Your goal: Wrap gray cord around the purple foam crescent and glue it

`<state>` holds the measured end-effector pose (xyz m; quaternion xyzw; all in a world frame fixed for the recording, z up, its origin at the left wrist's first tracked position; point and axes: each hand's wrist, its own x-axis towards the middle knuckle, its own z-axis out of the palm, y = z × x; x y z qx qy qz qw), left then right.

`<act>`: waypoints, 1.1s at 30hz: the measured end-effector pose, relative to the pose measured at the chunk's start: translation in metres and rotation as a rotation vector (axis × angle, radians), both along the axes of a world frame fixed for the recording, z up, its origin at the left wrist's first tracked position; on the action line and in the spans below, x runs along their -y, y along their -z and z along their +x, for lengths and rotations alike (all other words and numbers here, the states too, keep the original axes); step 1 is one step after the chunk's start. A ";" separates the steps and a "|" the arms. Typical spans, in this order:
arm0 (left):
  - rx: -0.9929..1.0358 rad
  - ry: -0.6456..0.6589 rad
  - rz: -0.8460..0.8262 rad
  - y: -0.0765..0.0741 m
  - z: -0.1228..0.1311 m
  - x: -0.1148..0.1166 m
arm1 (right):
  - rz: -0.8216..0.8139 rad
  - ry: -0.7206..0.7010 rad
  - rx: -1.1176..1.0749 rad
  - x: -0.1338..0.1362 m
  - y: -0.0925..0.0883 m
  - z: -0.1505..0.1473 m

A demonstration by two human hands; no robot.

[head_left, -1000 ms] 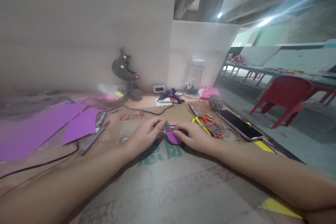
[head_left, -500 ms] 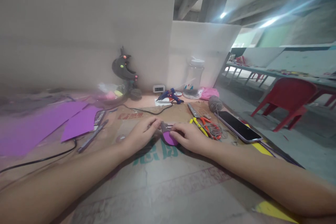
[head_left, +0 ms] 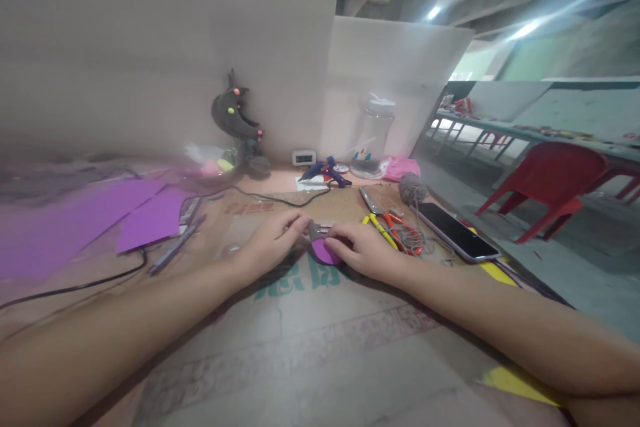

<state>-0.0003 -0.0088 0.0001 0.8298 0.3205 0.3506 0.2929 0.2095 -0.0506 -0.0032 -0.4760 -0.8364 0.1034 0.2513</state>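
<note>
Between my two hands, low over the cardboard-covered table [head_left: 300, 353], is a small rounded purple piece [head_left: 325, 251] with a grey strip [head_left: 316, 230] along its upper edge. My left hand [head_left: 280, 233] has thumb and fingers pinched at the left end of the grey strip. My right hand [head_left: 360, 245] is closed on the right side of the purple piece, fingertips on its face. Fingers cover part of the piece, so its exact kind is unclear. Just right of my right hand lie scissors [head_left: 370, 200], yellow- and orange-handled tools and loose grey yarn [head_left: 413, 238].
Purple sheets [head_left: 150, 220], a pen [head_left: 177, 245] and a black cable lie left. At the back are a blue glue gun [head_left: 327, 172], a small digital clock [head_left: 303, 158], a clear bottle [head_left: 373, 137] and a dark crescent ornament [head_left: 235, 113]. A phone [head_left: 455, 232] and yarn ball [head_left: 413, 188] are right.
The view has tilted slightly, so the table items sit a little higher in the picture. Both hands keep their hold on the purple piece, with hardly any movement.
</note>
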 end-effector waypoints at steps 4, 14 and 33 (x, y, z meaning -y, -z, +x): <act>-0.036 -0.019 0.001 -0.001 0.000 0.000 | 0.000 -0.004 0.002 0.000 0.000 0.001; -0.044 0.018 -0.035 0.001 -0.002 -0.001 | 0.038 -0.050 -0.001 -0.001 0.000 0.002; -0.097 0.002 -0.022 0.002 -0.001 -0.002 | 0.085 0.017 -0.070 0.000 0.000 0.001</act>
